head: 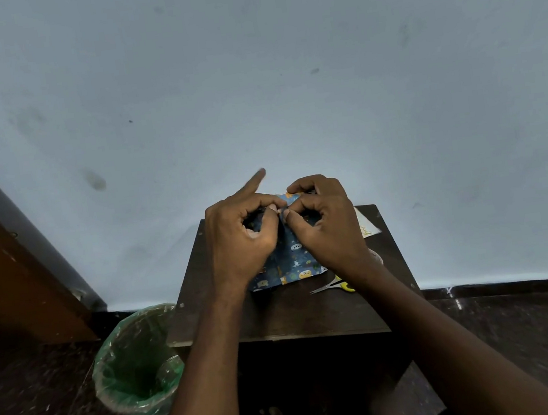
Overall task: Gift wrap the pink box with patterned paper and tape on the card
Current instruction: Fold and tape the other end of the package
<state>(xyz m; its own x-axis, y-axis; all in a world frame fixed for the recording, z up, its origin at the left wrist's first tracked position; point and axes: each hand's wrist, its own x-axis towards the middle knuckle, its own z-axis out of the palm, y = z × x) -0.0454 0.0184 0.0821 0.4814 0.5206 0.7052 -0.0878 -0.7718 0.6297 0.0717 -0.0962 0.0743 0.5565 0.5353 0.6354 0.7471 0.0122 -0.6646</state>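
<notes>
At the counter's far edge sits the paper-covered box — both hands on it, the left hand and right hand pinching the patterned paper at its top seam. Scissors lie near the right edge.

No legible text, label, brand or number appears; yellow marks on the card, right of centre, cannot be read.
</notes>
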